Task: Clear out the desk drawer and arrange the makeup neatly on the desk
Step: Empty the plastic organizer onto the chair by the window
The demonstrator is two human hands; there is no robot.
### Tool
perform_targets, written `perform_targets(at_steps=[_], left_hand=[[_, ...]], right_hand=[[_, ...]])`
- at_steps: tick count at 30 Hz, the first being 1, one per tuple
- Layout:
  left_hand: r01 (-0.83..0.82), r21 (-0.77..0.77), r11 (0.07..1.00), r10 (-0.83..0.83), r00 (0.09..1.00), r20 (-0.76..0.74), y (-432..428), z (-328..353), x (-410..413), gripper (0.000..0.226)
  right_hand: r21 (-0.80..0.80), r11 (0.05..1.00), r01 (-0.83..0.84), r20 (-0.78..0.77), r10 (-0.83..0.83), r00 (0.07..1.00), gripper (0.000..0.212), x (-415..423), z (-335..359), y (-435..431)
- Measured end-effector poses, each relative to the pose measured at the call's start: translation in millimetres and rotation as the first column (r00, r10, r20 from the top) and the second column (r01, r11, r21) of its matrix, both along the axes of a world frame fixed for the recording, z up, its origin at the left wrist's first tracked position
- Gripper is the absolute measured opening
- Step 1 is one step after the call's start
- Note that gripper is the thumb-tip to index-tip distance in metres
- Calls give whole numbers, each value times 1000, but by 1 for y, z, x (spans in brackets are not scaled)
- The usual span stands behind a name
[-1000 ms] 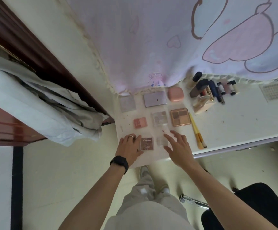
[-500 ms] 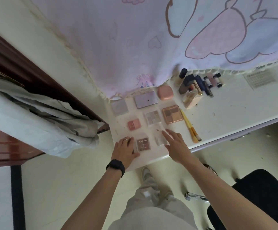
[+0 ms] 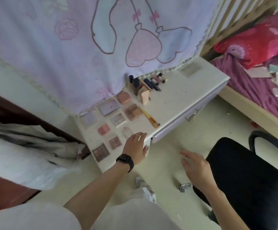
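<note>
Makeup [image 3: 117, 119] beside L fingers [image 3: 140, 134], R fingers [image 3: 184, 153] apart

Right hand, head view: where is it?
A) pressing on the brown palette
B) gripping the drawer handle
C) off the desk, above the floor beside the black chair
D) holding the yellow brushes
C: the right hand is open above the floor, beside the black chair, off the desk.
</note>
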State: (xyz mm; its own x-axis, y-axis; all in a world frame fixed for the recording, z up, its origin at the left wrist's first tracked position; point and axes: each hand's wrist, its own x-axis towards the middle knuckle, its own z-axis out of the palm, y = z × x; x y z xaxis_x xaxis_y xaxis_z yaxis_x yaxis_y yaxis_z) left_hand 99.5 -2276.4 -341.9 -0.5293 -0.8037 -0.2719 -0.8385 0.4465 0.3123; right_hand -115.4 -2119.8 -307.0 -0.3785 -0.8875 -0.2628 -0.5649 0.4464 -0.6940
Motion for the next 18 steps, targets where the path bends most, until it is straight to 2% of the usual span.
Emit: perform_targets(at_steps=[5, 8, 12, 15, 18], left_hand=[[352, -26, 935, -353, 927, -130, 93, 33, -136, 50], [529, -82, 845, -532, 814, -235, 188, 61, -211, 46], [727, -207, 655, -747, 580, -325, 323, 104, -284, 40], [837, -245, 489, -849, 392, -353, 428, 137, -329, 38], [917, -282, 283, -921, 179, -345, 537, 166, -368, 37]], right_hand=[[-88, 946, 312, -90, -320, 943, 26, -55, 36, 157], [-154, 841, 518, -146, -538, 830, 26, -73, 57, 266], [-277, 637, 720, -189, -770, 609, 22, -77, 85, 405], [-350, 440, 827, -194, -898, 396, 20, -73, 108, 498], [-408, 218, 886, -196, -969, 148, 21, -65, 129, 590]])
